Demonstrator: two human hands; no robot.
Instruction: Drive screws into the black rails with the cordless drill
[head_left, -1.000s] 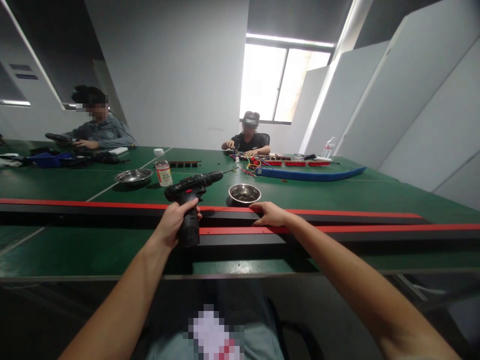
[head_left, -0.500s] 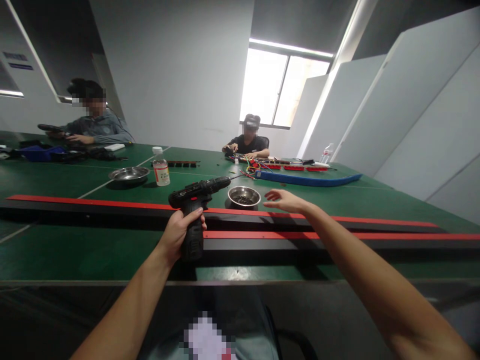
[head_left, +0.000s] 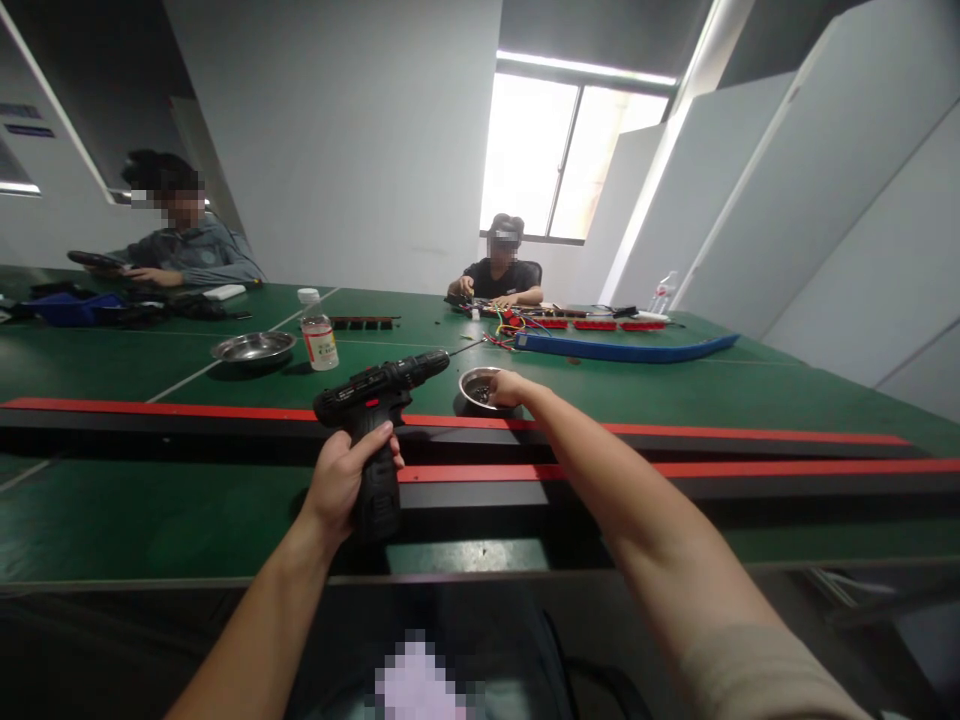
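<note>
My left hand is wrapped round the handle of a black cordless drill, whose long thin bit points up and to the right. My right hand reaches into a small round metal bowl holding small dark pieces, too small to name for certain. Its fingertips are down inside the bowl, and whether they grip anything is hidden. Below both hands lie two long black bars with red top strips, a farther red-topped bar and a nearer red-topped bar, running across the green table.
Left of the drill stand a clear labelled bottle and a wider metal bowl. Beyond the small bowl lie coloured wires and a long blue strip. Two people sit at the table's far side, one left, one centre.
My right hand has moved left and down from beside the small bowl into it. The drill in my left hand has shifted slightly left, and the view has moved a little.
</note>
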